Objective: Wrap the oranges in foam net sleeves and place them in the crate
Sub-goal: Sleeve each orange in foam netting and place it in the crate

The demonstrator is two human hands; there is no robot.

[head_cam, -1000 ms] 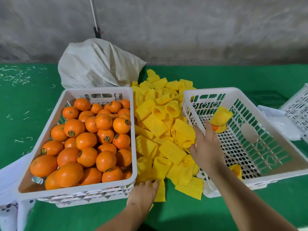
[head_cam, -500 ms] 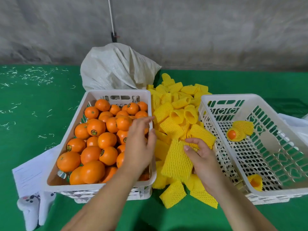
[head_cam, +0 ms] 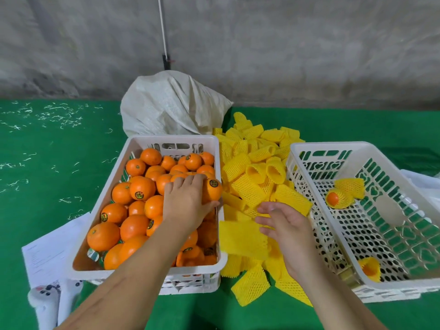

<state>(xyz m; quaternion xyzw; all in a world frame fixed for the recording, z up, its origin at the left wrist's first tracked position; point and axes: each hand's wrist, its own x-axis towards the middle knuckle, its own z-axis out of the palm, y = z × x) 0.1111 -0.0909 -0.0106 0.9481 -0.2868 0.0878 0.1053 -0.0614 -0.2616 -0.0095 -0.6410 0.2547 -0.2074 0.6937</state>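
I see a white woven sack (head_cam: 171,103) at the back of the green worktop (head_cam: 47,163), papers (head_cam: 50,256) at left.

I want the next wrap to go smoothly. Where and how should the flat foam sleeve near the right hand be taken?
Probably pinch the foam sleeve at its right short edge, coming from the right with the right hand, which hovers there. It lies flat atop the sleeve pile, so that open end is free to lift and spread.
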